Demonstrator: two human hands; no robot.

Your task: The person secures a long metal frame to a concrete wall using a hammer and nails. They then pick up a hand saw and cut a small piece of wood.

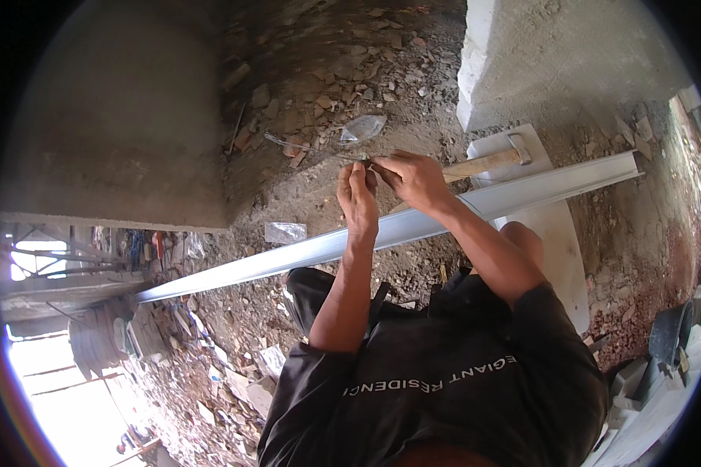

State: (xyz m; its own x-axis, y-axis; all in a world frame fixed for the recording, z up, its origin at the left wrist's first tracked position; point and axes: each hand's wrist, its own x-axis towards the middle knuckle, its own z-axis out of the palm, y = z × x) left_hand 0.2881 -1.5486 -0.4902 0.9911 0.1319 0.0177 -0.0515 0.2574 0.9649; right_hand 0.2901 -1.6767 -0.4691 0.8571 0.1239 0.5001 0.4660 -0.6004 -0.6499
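Note:
My left hand and my right hand meet above a long pale metal channel, fingertips almost touching. Both pinch a small dark piece that is too small to make out. From it a thin wire sticks out to the left, looped at its far end. Beyond my right wrist lies a hammer; its wooden handle runs behind the hand, partly hidden. The channel slants under my forearms from the far left to the right, resting on a white board on that side.
Rubble and broken chips cover the ground. A concrete block stands at the left, and another pale block at the upper right. Clear plastic pieces lie beside the channel. Scrap boards and a dark container sit at lower right.

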